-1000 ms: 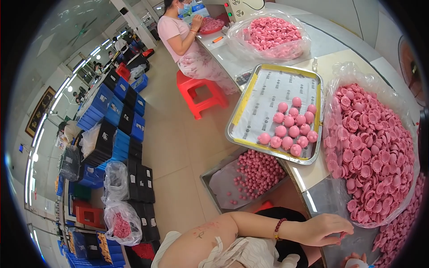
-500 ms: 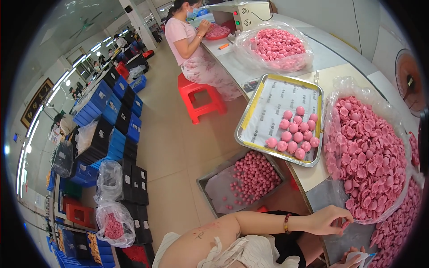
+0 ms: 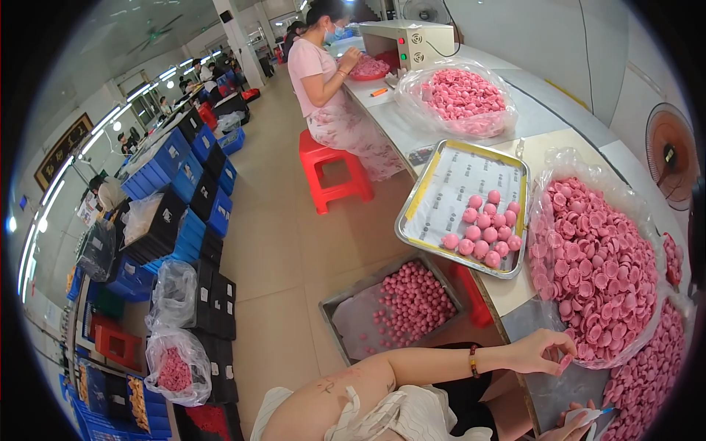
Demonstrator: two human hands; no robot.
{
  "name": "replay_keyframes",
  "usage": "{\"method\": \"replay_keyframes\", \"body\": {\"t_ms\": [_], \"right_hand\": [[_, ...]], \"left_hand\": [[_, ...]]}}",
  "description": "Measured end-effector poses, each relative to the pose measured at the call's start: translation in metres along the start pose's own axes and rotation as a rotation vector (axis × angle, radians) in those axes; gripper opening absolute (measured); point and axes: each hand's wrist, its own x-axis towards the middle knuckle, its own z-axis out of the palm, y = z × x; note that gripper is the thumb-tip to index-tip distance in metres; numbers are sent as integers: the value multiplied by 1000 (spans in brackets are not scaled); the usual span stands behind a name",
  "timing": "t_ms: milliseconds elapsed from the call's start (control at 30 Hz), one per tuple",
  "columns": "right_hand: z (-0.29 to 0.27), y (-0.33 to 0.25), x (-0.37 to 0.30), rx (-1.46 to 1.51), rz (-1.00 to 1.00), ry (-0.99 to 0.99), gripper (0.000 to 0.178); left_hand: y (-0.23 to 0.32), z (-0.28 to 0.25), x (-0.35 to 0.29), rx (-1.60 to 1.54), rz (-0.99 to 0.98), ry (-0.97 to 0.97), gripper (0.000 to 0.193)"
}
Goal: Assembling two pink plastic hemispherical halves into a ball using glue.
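My left hand (image 3: pixel 540 353), with a beaded bracelet at the wrist, pinches a small pink half-shell piece (image 3: pixel 565 363) between thumb and fingertips. It hovers over the grey tabletop, beside a clear plastic bag (image 3: pixel 548 173) heaped with pink cup-shaped halves (image 3: pixel 603 272). Close to the lower edge, my right hand (image 3: pixel 568 429) grips a white squeeze bottle (image 3: pixel 587 417) whose blue tip points right, toward a second heap of pink halves (image 3: pixel 647 367). Part of the right hand is cut off by the picture's edge.
A metal tray (image 3: pixel 407 220) holding several pink balls (image 3: pixel 490 235) overhangs the table edge. Below it, a grey bin (image 3: pixel 336 328) of pink balls sits near the floor. Farther off, a co-worker (image 3: pixel 316 73) sits on a red stool (image 3: pixel 312 173) near another bag of pink pieces (image 3: pixel 463 94).
The whole view has shifted slightly. My left hand still pinches the pink piece, now turned a little lower, and my right hand still holds the bottle.
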Motion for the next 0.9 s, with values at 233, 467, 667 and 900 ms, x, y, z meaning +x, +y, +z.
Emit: {"method": "replay_keyframes", "body": {"t_ms": [233, 467, 667, 900], "right_hand": [[-3, 5, 1, 60, -59, -57, 35], [-5, -1, 0, 14, -36, -68, 33], [-7, 2, -1, -3, 16, -105, 34], [-8, 9, 1, 3, -51, 31, 33]], "left_hand": [[0, 0, 0, 53, -10, 5, 31], [-6, 1, 2, 9, 29, 4, 33], [-8, -1, 1, 7, 38, 28, 34], [-7, 4, 2, 19, 13, 15, 34]]}}
